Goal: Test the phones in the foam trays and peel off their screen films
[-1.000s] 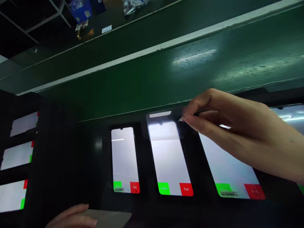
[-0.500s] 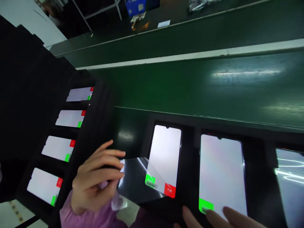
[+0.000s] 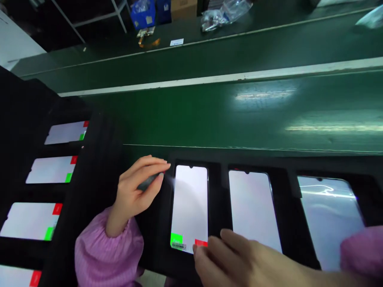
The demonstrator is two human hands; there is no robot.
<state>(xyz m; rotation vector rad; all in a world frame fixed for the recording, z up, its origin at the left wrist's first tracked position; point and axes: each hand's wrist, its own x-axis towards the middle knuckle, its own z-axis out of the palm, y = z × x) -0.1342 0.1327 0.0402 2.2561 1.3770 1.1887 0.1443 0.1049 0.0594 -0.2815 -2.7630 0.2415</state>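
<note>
You stand at a phone test station on a factory assembly line. A long green conveyor belt with a pale rail runs across in front of you. Below it, a black fixture holds a row of lit phone screens, each white with a green and a red button at the bottom. A second black rack at your left holds more lit screens. Beyond the belt lie plastic bags and a blue bin.
</note>
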